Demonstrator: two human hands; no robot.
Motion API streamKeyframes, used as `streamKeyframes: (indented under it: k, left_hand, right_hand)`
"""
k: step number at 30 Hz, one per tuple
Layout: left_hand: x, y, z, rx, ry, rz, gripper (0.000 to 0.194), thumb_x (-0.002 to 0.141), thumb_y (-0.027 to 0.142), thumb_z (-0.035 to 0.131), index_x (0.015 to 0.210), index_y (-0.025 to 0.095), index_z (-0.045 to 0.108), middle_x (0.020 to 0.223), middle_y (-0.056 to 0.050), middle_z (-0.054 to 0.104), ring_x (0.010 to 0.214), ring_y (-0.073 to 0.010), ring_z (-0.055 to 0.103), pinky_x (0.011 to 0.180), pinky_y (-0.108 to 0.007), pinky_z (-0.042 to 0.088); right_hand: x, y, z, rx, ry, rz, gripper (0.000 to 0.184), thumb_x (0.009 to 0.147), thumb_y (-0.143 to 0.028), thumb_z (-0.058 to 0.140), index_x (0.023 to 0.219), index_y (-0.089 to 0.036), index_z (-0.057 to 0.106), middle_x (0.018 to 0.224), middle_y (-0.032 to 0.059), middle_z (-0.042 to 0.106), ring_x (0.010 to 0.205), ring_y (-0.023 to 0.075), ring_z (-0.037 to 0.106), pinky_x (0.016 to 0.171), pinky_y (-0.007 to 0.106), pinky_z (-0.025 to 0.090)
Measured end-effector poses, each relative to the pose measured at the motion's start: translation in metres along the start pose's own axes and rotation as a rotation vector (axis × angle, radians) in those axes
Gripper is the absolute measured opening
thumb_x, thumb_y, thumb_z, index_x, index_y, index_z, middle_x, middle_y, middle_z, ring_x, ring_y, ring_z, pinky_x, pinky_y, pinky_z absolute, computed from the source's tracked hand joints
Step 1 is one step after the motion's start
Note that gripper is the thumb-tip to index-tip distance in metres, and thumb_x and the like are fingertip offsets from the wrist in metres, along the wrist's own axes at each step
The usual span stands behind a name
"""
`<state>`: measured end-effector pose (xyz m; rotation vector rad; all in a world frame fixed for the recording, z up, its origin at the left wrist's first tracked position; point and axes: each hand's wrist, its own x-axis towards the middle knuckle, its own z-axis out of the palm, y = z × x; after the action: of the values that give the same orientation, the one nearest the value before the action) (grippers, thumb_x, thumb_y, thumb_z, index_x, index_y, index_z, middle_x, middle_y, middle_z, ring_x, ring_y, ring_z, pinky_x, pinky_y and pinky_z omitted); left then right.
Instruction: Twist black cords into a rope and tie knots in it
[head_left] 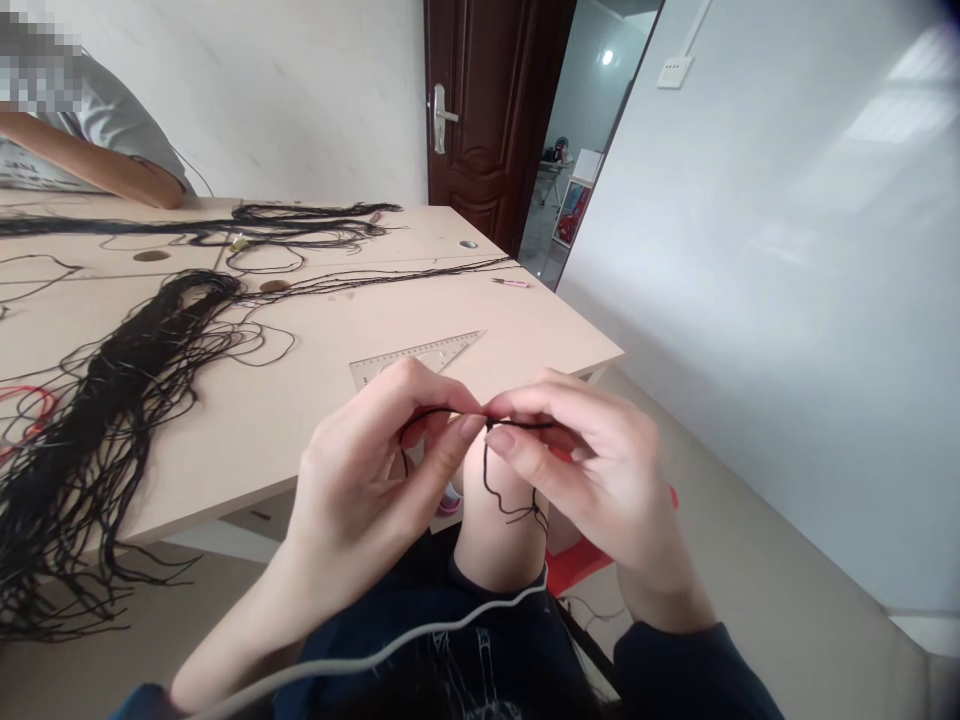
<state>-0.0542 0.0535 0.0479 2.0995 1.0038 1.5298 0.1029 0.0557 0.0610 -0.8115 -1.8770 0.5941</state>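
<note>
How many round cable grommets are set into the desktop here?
3. One tan grommet at far left, a second tan grommet beside the black cords, a metal-rimmed grommet near the far corner. Cords may hide more.

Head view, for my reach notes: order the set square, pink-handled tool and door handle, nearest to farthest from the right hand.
1. Set square: on the tabletop, just ahead of the right hand.
2. Pink-handled tool: farther back on the tabletop.
3. Door handle: farthest, on the dark door beyond the tabletop.

Clear plastic set square (416, 358) lying on counter (247, 470), pink-handled tool (510, 283) near its far edge; co-worker's forearm (90, 155) upper left; dark wooden door (487, 100) top center.
</note>
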Motion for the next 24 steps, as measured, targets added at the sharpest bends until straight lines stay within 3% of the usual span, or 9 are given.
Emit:
streamKeyframes:
  k: [8, 18, 24]
  left_hand:
    - [0.003, -0.003, 0.0, 0.078, 0.012, 0.123, 0.01, 0.081, 0.009, 0.051, 0.081, 0.019, 0.05, 0.072, 0.002, 0.049, 0.063, -0.0072, 0.045, 0.053, -0.022, 0.038]
    - [0.005, -0.003, 0.006, 0.1, 0.044, 0.134, 0.015, 0.081, 0.004, 0.049, 0.079, 0.02, 0.048, 0.072, 0.001, 0.047, 0.064, -0.009, 0.044, 0.053, -0.024, 0.036]
    - [0.006, -0.007, 0.01, 0.102, 0.129, 0.184, 0.017, 0.082, 0.004, 0.047, 0.076, 0.02, 0.048, 0.07, 0.002, 0.046, 0.063, -0.0084, 0.043, 0.053, -0.024, 0.035]
  right_hand:
    - [0.001, 0.003, 0.004, 0.024, -0.005, -0.02, 0.008, 0.083, -0.019, 0.053, 0.078, -0.017, 0.06, 0.071, -0.0013, 0.057, 0.062, 0.0071, 0.052, 0.052, 0.017, 0.043]
    - [0.001, 0.004, 0.005, 0.074, -0.034, 0.045, 0.008, 0.084, -0.021, 0.052, 0.08, -0.017, 0.058, 0.073, -0.0006, 0.056, 0.063, 0.008, 0.053, 0.053, 0.018, 0.044]
    - [0.0, 0.007, 0.002, 0.065, -0.036, 0.042, 0.009, 0.085, -0.021, 0.052, 0.078, -0.018, 0.058, 0.071, -0.0016, 0.055, 0.061, 0.0078, 0.052, 0.052, 0.019, 0.043]
